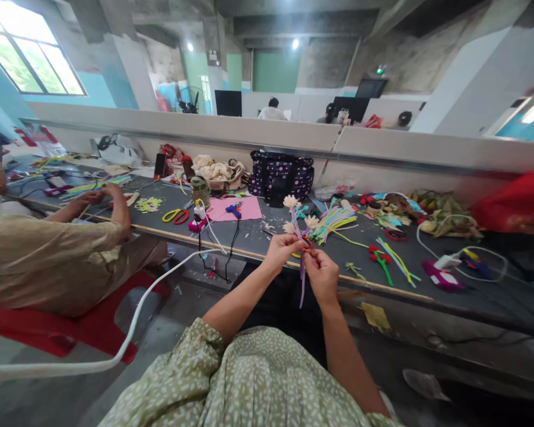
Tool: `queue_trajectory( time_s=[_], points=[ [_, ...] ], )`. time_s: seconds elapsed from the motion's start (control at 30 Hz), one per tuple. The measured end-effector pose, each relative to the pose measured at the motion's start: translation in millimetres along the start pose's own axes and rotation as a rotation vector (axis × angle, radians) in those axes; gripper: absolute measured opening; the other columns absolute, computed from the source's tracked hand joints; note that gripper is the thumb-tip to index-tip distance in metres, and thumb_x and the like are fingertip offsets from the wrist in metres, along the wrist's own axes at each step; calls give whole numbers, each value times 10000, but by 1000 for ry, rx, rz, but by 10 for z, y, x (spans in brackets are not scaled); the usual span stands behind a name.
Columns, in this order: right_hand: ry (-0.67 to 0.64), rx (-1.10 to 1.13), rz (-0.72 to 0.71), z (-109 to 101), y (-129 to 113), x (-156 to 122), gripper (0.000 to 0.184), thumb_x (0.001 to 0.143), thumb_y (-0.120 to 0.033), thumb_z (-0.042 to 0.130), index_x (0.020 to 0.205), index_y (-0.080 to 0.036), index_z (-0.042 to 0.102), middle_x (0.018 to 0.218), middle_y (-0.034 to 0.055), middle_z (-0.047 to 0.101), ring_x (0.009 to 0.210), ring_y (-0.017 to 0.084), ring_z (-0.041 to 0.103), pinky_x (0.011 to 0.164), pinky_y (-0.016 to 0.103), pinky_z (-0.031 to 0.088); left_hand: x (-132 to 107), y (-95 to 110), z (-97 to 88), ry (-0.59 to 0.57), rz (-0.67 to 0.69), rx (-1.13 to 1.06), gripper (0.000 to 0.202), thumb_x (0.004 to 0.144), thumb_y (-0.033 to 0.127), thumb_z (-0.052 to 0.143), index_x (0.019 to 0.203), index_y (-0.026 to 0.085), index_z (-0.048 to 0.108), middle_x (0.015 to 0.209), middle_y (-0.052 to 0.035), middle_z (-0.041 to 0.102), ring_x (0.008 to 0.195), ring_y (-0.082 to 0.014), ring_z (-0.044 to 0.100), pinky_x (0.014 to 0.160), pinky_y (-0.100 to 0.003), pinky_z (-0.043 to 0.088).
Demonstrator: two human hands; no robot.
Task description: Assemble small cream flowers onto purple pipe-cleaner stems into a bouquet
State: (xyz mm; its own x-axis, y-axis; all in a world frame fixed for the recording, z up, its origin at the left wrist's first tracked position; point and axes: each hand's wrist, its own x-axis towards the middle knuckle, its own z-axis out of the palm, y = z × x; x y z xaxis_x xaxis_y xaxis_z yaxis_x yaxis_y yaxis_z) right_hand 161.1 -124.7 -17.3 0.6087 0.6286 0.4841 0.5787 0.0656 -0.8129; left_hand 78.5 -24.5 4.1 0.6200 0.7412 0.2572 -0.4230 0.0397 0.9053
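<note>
In front of me, at the table's front edge, I hold a pipe-cleaner flower stem point(302, 287) wrapped in purple, with several cream blossoms point(291, 202) at its top. My left hand point(283, 250) pinches the stem from the left side. My right hand point(321, 271) is closed on it just lower, fingertips close to the left ones. The stem's tail hangs below both hands. Behind the hands, partly hidden, are red-handled scissors point(308, 243). A bundle of white, yellow and green pipe cleaners point(336, 222) lies just beyond.
A glue gun point(234, 210) rests on a pink sheet point(253, 207), with orange-and-yellow scissors point(178, 214) farther left. A red flower with a green stem point(385, 264) and a magenta power strip point(442, 276) lie right. A co-worker point(57, 255) sits left; a white cable point(142, 296) crosses between us.
</note>
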Motion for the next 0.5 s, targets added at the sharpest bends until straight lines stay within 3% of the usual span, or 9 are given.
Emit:
queue_trajectory(
  time_s=[0.2,0.37,0.5],
  points=[
    [-148,387,127,-18,17,32,273,766,-392,626,881,-151,676,704,4,613,584,107,470,551,230,373,7,32,-102,-121,-76,-2,331,617,418,776,647,102,680,627,-25,636,601,-103,539,669,-238,395],
    [-310,738,397,-30,46,37,251,681,-360,721,835,-174,650,519,-80,433,400,31,220,377,194,154,4,41,-143,-246,-155,-82,327,628,405,775,625,101,658,629,-27,628,604,-101,538,675,-237,387],
    [-358,916,492,-30,46,30,242,635,-316,762,771,-178,616,524,-95,376,406,16,179,375,180,108,1,47,-129,-276,-202,-127,324,609,391,792,620,100,650,604,-15,609,585,-92,526,664,-235,384]
  ],
)
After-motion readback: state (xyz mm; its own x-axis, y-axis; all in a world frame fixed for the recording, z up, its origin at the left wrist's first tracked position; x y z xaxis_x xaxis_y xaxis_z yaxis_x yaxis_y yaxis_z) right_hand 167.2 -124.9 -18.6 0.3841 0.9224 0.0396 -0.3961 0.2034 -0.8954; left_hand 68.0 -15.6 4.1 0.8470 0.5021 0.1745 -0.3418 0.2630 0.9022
